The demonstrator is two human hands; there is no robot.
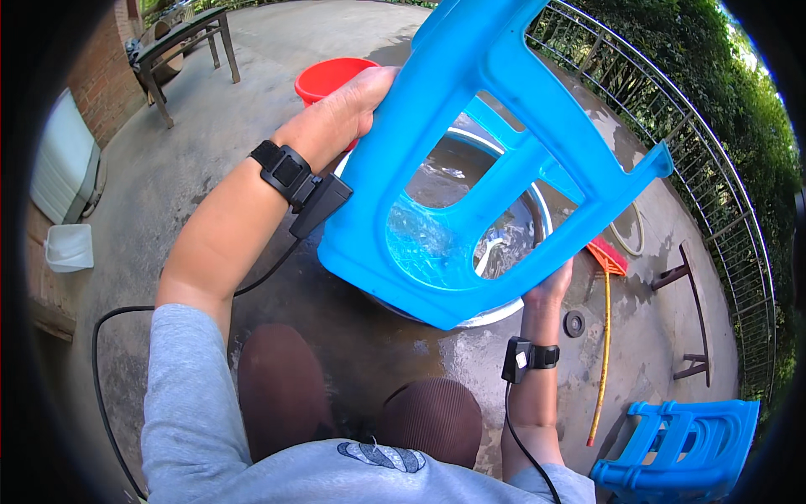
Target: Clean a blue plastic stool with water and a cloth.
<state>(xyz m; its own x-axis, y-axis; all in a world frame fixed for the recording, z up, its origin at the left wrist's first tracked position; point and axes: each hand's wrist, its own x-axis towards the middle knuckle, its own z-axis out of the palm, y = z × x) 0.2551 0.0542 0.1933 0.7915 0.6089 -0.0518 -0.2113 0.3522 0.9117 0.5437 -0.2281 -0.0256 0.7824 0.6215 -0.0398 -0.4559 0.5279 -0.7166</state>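
Note:
A blue plastic stool is held up, tilted on its side, in front of me. My left hand grips its left side, the fingers hidden behind the plastic. At the lower right edge my right hand holds the stool from beneath, with its fingertips out of sight. Under the stool stands a wide round basin with a pale rim, partly covered by it. Through the stool's openings I see water and a white brush-like item in the basin.
A red bucket stands behind my left hand. To the right are a broom with a yellow handle, a black ring, a hose, an overturned bench and stacked blue stools. A railing bounds the wet concrete.

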